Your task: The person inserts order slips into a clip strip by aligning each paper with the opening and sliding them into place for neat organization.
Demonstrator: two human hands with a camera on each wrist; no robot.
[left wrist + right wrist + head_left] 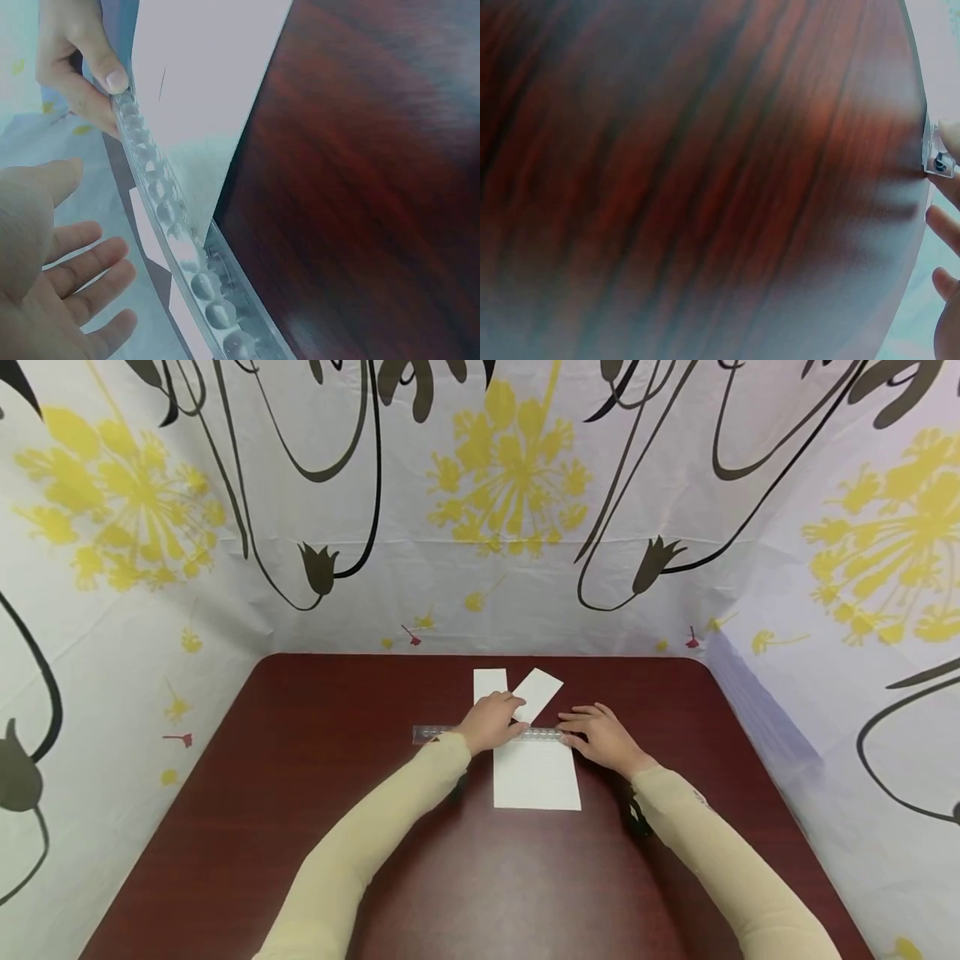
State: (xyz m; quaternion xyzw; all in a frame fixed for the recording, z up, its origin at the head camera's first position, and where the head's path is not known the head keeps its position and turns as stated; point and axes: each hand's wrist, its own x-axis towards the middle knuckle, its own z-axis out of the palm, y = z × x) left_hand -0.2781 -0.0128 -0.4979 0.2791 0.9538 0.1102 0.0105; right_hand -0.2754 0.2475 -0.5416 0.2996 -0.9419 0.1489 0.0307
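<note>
A clear plastic ruler (pixel 431 735) with a row of round shapes along it lies across the far part of a white paper sheet (pixel 536 777). My right hand (pixel 603 739) pinches the ruler's right end between thumb and forefinger, as the right wrist view also shows at the ruler tip (pixel 939 161). Over the ruler's middle hovers my left hand (pixel 491 722), its fingers spread and holding nothing in the left wrist view. Beyond the ruler are two smaller white paper pieces, one straight (pixel 490 680) and one slanted (pixel 538 693), partly hidden by the left hand.
The dark red-brown wooden table (pixel 300 827) has rounded far corners. A white cloth (pixel 480 602) with yellow and dark floral prints hangs behind it and along both sides.
</note>
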